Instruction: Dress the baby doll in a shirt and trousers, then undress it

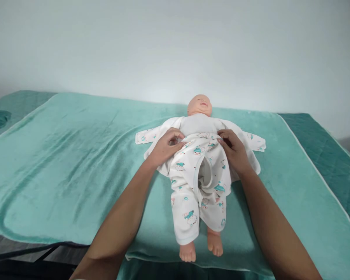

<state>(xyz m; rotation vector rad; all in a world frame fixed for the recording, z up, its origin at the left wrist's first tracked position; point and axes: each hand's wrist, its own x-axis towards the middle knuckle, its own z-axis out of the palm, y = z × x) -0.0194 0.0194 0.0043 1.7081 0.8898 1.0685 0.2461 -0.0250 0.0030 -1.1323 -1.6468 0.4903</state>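
- A baby doll [199, 104] lies on its back right of centre in the frame, its head towards the top and its bare feet [187, 252] near the bottom edge.
- It wears printed white trousers [184, 167], with an opening at the crotch, and a matching jacket [168, 125] spread open over a pale torso [198, 123].
- The jacket's sleeves stretch out to either side, one towards the frame's centre, the other towards the right.
- The person's left hand [169, 147], near the middle of the frame, has thumb and fingers closed on the trousers' waistband at its picture-left side.
- The right hand [232, 149], right of centre, pinches the waistband's opposite side, fingers bent; its exact fingertip contact is partly hidden.
- Both forearms reach in from the bottom edge, one on each side of the doll.
- Beneath the doll, a turquoise blanket [76, 155] spans most of the frame, creased at centre left.
- A darker quilted cover [323, 155] shows at the right; a pale wall [163, 46] fills the top.
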